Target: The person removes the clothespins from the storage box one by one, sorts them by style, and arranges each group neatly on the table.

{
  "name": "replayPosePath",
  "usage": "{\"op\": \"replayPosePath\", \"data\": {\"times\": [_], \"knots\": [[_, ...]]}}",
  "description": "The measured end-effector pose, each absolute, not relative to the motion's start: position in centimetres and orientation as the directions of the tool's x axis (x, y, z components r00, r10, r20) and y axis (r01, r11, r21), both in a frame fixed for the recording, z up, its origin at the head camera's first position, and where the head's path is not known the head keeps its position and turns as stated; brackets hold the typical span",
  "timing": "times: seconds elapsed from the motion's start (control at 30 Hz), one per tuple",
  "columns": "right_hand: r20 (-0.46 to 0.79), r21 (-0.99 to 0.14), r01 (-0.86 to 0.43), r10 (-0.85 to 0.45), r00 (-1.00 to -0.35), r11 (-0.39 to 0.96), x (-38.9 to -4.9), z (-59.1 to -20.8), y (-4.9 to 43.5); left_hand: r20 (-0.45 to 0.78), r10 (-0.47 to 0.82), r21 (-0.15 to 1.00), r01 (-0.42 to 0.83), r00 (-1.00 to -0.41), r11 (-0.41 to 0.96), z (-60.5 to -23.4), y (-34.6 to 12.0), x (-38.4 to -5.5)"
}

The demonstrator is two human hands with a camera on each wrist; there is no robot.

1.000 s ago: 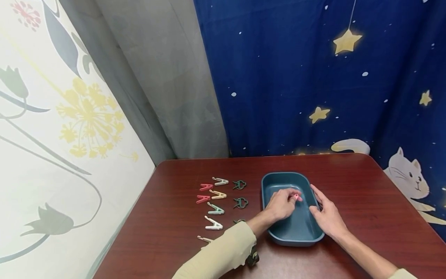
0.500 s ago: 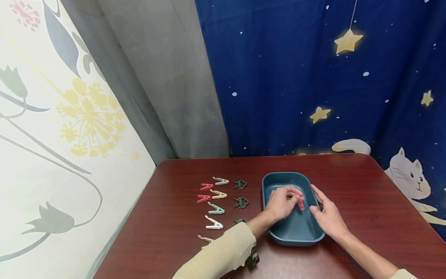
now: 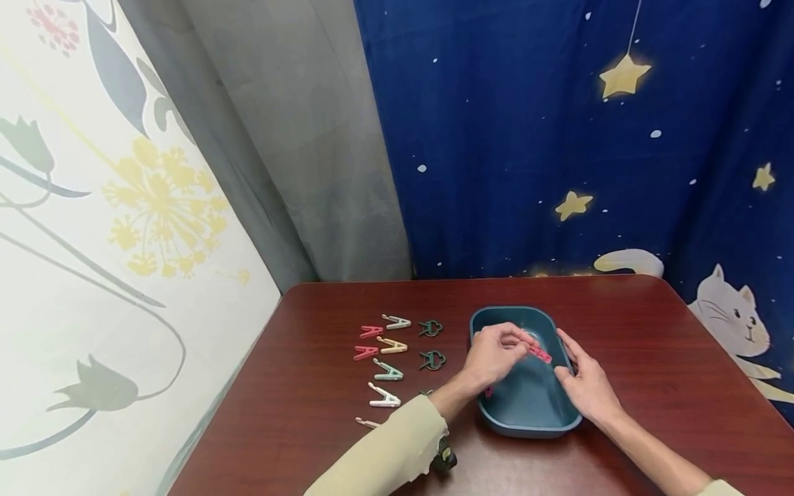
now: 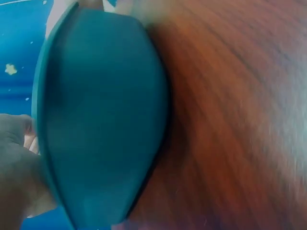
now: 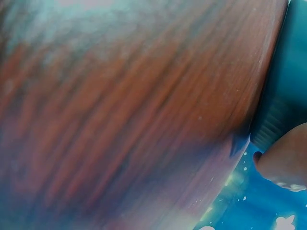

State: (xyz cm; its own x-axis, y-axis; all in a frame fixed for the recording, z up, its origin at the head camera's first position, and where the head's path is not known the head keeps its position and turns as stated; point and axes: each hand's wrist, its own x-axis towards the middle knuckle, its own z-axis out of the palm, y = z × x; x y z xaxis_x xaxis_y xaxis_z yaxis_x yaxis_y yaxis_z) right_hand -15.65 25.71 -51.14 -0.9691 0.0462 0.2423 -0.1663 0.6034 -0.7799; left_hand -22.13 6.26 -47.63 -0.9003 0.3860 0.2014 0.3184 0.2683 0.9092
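Note:
My left hand (image 3: pixel 494 355) pinches a pink clothespin (image 3: pixel 538 352) over the inside of a blue-green plastic tub (image 3: pixel 527 432). Another small bit of pink (image 3: pixel 489 392) shows in the tub beside that wrist, mostly hidden. At the tub's right side, my right hand (image 3: pixel 587 390) grips the rim, thumb at the inner edge and fingers along the outer wall. The left wrist view is filled by the tub's outer wall (image 4: pixel 105 105), with part of the left hand (image 4: pixel 19 167) behind its rim. A fingertip (image 5: pixel 280 160) of the right hand lies against the tub in the right wrist view.
Left of the tub, clothespins stand in a loose column on the brown table (image 3: pixel 298 386): red (image 3: pixel 366 353), cream (image 3: pixel 393 346), mint (image 3: pixel 388 370) and white (image 3: pixel 384 395) ones. Dark green clips (image 3: pixel 432 359) lie nearer the tub; the sleeve (image 3: pixel 397 441) partly covers the lowest pieces.
The left hand has shifted slightly left and up. The pink clothespin now points out to the right, and a pink bit has come into sight by the wrist. The right hand keeps its place.

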Motion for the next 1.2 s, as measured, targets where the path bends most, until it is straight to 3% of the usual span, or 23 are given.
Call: {"op": "replayPosePath", "data": {"times": [0.27,0.4,0.67,1.0,1.2], "knots": [[0.205,-0.789,-0.139,0.044,-0.978,0.598,-15.5,-51.0,25.6,0.176,0.400,0.949,0.263,-0.899,0.174,-46.3,3.1,-22.9],[0.206,-0.788,-0.140,0.042,-0.978,0.599,-15.5,-51.0,25.6,0.208,0.380,0.937,0.296,-0.901,0.187,-46.1,1.3,-23.4],[0.199,-0.784,-0.135,0.040,-0.979,0.606,-15.4,-50.8,25.7,0.321,0.261,0.915,0.369,-0.911,0.165,-46.2,-1.7,-24.8],[0.195,-0.784,-0.130,0.041,-0.980,0.606,-15.5,-50.9,25.7,0.310,0.118,0.944,0.320,-0.943,0.080,-45.9,-6.1,-25.8],[0.202,-0.785,-0.138,0.039,-0.979,0.604,-15.4,-50.8,25.7,0.294,0.067,0.948,0.300,-0.953,0.106,-45.9,-9.3,-25.7]]}}
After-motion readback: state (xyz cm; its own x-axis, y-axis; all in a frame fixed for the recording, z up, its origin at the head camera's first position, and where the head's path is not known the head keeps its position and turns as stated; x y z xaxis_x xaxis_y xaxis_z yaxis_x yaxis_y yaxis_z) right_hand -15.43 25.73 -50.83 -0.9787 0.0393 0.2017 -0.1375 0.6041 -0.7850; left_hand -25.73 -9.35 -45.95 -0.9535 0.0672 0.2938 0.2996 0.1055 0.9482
